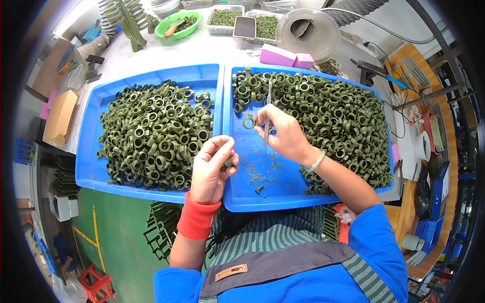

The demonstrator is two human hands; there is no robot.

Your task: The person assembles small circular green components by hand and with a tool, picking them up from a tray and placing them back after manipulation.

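Note:
My right hand (285,134) is closed around a slim silver scalpel-like knife (268,101), which stands nearly upright in the picture. Right at those fingertips is a dark green plastic ring (248,121); whether the fingers grip it or it lies in the tray I cannot tell. My left hand (211,169), with a red wristband, is curled over the seam between two blue trays. A green ring part (229,163) shows partly among its lower fingers. Many similar rings (343,116) fill the right blue tray (303,204), and another heap (156,136) fills the left blue tray (126,190).
Green shavings (260,169) lie on the right tray's floor. Behind the trays are pink blocks (278,55), a phone (245,28), a bright green basin (178,25) and a clear plastic tub (309,35). A cardboard box (60,118) sits at the left table edge.

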